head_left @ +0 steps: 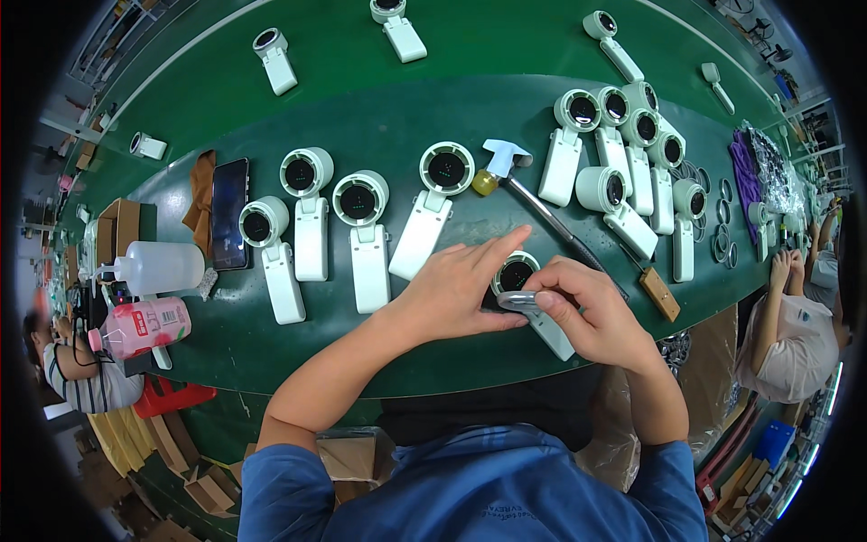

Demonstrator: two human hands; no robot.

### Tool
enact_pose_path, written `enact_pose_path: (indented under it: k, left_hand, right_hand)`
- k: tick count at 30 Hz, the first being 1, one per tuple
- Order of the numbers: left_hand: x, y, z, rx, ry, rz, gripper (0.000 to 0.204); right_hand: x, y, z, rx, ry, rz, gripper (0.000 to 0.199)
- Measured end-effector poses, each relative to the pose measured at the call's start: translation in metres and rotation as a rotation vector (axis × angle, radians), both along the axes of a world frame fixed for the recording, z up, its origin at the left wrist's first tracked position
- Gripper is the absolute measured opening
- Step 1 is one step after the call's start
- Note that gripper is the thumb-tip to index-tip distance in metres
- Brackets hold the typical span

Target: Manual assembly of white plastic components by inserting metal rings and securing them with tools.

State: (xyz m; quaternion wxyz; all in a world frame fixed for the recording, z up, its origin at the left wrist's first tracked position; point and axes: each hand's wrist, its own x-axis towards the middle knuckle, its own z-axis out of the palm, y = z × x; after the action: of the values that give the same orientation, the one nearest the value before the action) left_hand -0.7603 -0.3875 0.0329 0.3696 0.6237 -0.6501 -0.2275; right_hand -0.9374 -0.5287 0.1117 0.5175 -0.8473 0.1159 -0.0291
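In front of me a pale handheld fan (551,336) lies slanted on the table, its dark round face pointing up between my hands. My right hand (591,312) pinches a shiny grey ring (518,301) between thumb and fingers, over the lower part of the fan's head. My left hand (456,294) is beside the head on its left, fingers stretched out and thumb apart, the thumb reaching under the ring. Whether its palm presses on the fan I cannot tell. Just beyond lies a hammer (551,212) with a pale head and a dark grip.
Several fans stand left (368,262) and right (560,167) on the green table (433,361). At the left are a phone (231,212), a white squeeze bottle (167,267) and a pink bottle (149,325). A wooden-handled tool (659,294) and loose rings (723,239) are right. Other people sit at both sides.
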Motion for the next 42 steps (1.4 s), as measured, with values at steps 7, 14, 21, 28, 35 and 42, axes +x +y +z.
enact_pose_path:
  k: [7,14,21,28,35,42]
  left_hand:
    - [-0.001,-0.001,0.000,-0.055,0.007,0.019,0.110]
    - [-0.003,0.001,-0.006,-0.036,0.035,0.023,0.117]
    - [-0.003,-0.001,-0.009,-0.060,0.011,0.019,0.123]
    - [-0.008,-0.003,-0.005,0.044,0.283,0.139,0.126]
    - [0.008,0.043,0.040,0.412,0.059,0.110,0.077]
    - [-0.022,-0.046,0.036,-0.324,-0.111,-0.104,0.025]
  right_hand:
    - [0.005,0.002,0.000,-0.048,-0.018,-0.018,0.013]
    - [0.006,0.003,0.004,-0.063,0.016,-0.009,0.012]
    - [0.008,-0.001,0.004,-0.119,0.010,0.007,0.010]
    - [0.050,0.012,-0.024,-0.705,-0.357,-0.229,0.016]
    - [0.068,0.028,-0.052,-0.577,-0.057,-0.187,0.036]
    - [0.020,-0.015,-0.188,-0.208,-0.097,-0.015,0.042]
